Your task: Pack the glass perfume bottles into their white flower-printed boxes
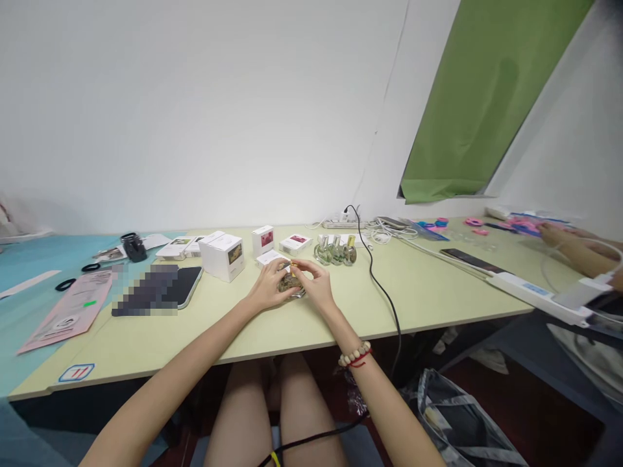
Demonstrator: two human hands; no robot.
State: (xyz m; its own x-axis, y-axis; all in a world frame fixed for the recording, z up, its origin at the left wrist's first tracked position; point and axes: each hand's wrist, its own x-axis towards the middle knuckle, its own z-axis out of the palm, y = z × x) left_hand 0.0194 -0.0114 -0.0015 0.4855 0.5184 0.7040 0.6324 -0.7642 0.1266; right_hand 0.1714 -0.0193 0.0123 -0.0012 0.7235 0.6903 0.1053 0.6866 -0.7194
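Both hands met near the middle of the table (428,292), a little in from its front edge. The left hand (267,290) was curled closed around the body of a small glass bottle (291,284), which sat on or just above the table; could not tell which. The right hand (317,283) had thumb and forefinger pinched shut on the gold cap (293,266) at the bottle's top, the other fingers loosely bent. Judgement: the step in hand was work on the cap, and it called for the left hand to brace the glass firmly so that only the cap moved. The glass looked smooth and small, so a slip seemed likely if the grip were loose. The bottle was best held upright, since its contents could not be made out. A row of similar bottles (335,250) stood just behind the right hand, and a black cable (382,288) ran near the right wrist; both wanted clearance. White boxes (222,256) stood behind the left hand, apart from it.
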